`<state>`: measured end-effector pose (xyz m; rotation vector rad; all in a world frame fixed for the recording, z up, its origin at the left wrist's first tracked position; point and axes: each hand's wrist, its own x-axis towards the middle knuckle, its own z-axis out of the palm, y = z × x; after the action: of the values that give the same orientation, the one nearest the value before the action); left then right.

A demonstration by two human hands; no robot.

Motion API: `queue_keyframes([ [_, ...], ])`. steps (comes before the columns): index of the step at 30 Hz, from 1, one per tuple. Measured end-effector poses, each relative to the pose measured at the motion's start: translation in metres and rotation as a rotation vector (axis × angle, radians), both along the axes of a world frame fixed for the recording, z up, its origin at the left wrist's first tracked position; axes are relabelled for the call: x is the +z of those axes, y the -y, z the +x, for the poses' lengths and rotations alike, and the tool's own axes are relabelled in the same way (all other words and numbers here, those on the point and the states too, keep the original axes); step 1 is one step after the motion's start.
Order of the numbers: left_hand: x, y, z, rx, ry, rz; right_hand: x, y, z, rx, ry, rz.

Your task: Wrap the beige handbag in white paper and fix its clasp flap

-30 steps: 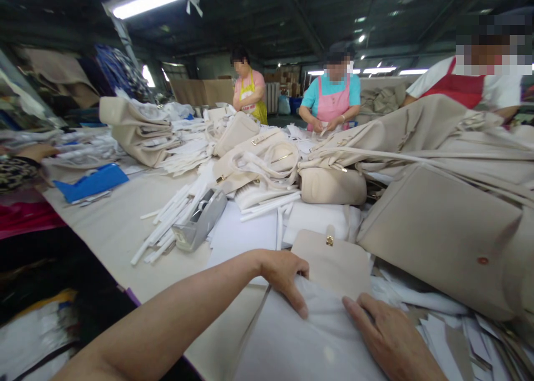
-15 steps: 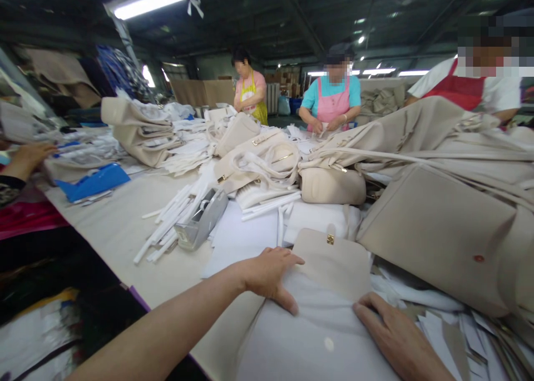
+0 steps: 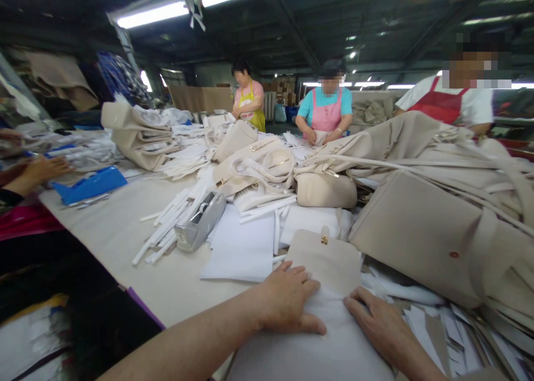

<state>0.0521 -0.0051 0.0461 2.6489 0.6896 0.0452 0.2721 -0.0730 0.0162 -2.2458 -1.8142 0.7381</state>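
Observation:
My left hand [image 3: 288,301] lies flat with fingers spread on a white sheet [image 3: 317,350] that covers the lower part of a beige bag flap [image 3: 325,257] with a gold clasp. My right hand [image 3: 381,324] rests flat on the same sheet, just to the right, fingers stretched toward the flap. Neither hand grips anything. Both forearms enter from the bottom edge.
A grey tape dispenser [image 3: 201,221] and white strips [image 3: 167,228] lie left of a white paper sheet [image 3: 242,247]. Beige bags [image 3: 421,231] pile at right and centre. A blue tray [image 3: 89,184] sits far left beside another person's hand [image 3: 35,172]. Three people stand across the table [image 3: 120,225].
My left hand slid down and right across the white sheet and flattened out. My right hand shifted slightly left. The view tilted a little lower.

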Motion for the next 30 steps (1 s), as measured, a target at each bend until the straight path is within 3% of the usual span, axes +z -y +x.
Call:
queue_keyframes([
  [4,-0.006,0.013,-0.004,0.091,0.020,0.000,-0.003,0.000,0.004,0.007,-0.057,0.016],
  [9,-0.013,0.016,-0.004,0.102,0.029,-0.011,-0.007,0.002,0.017,0.026,-0.223,0.063],
  [14,-0.018,0.017,-0.001,0.130,0.024,-0.001,-0.014,0.007,0.031,-0.047,-0.385,0.094],
  [20,-0.020,0.016,-0.001,0.111,0.014,-0.019,-0.016,0.008,0.035,-0.052,-0.330,0.098],
  [25,-0.022,0.016,-0.001,0.109,0.023,0.010,0.013,0.004,0.028,-0.024,-0.043,0.155],
  [27,-0.024,0.016,-0.001,0.111,0.037,0.032,0.033,0.001,0.012,-0.013,0.089,0.270],
  [30,-0.028,0.016,0.000,0.117,0.048,0.046,0.050,-0.005,-0.024,0.082,0.073,0.379],
])
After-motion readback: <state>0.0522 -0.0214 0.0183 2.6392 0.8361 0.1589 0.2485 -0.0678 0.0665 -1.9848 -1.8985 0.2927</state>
